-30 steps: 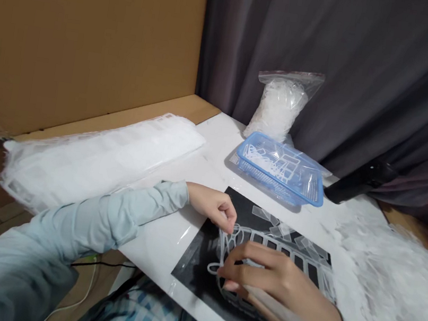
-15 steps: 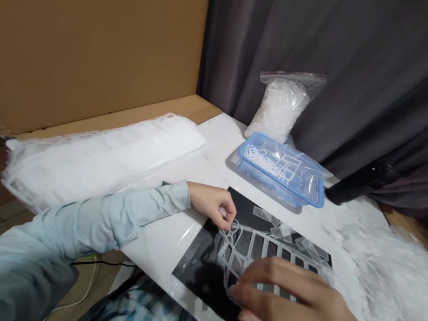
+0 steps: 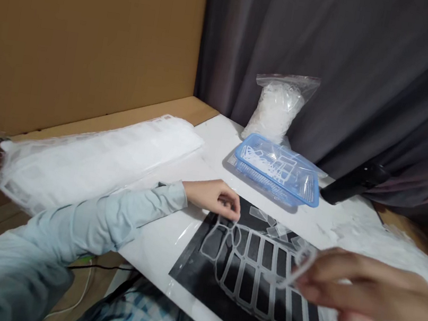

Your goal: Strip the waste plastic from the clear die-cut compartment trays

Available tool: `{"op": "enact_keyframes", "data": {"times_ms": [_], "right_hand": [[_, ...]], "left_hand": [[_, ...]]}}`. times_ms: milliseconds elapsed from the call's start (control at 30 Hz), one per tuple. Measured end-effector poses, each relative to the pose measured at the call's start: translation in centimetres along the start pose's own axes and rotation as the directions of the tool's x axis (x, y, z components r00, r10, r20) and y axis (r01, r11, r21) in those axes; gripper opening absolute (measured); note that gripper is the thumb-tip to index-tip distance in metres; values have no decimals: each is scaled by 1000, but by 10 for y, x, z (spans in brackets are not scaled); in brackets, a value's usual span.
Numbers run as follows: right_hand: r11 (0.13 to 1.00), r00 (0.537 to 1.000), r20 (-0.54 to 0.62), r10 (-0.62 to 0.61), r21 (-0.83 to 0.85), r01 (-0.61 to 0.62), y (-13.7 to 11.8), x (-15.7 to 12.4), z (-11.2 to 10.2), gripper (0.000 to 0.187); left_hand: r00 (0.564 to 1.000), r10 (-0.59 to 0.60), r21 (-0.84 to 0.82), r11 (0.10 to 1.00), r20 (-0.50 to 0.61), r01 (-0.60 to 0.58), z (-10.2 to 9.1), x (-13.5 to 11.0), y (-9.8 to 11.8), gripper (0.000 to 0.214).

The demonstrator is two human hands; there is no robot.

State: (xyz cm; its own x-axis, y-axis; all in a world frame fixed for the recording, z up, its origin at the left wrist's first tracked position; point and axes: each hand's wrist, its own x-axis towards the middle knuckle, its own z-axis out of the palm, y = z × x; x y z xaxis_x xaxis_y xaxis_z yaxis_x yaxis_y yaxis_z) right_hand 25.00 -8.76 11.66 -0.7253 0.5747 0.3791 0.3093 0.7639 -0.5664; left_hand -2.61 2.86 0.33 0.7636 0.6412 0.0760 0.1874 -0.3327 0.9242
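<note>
A translucent plastic sheet (image 3: 258,264) with rows of rectangular openings lies on a black mat (image 3: 196,278). My left hand (image 3: 218,199) is closed in a pinch on its far left end, where a few strips are bent and loose. Raised over the sheet's right part, my right hand (image 3: 362,295) is closed on a thin translucent strip (image 3: 298,269), bent like part of a small frame and blurred by motion. Small clear rectangular pieces (image 3: 269,221) lie scattered along the mat's far edge.
A blue basket (image 3: 263,181) holding white frame pieces stands behind the mat, with a stuffed zip bag (image 3: 275,110) behind it. To the left lies a stack of white sheets (image 3: 97,159). Translucent scraps (image 3: 394,244) are heaped at right, near a black object (image 3: 351,183).
My right hand has moved right and up, away from the sheet, with a strip in its fingers. My left hand stays at the sheet's end, slightly higher. More of the sheet shows.
</note>
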Motion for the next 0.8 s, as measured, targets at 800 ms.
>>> {"op": "enact_keyframes", "data": {"times_ms": [800], "right_hand": [[962, 984, -22, 175, 214, -167, 53, 32, 48, 17]], "left_hand": [[996, 25, -622, 782, 90, 36, 26, 0, 15, 44]]}}
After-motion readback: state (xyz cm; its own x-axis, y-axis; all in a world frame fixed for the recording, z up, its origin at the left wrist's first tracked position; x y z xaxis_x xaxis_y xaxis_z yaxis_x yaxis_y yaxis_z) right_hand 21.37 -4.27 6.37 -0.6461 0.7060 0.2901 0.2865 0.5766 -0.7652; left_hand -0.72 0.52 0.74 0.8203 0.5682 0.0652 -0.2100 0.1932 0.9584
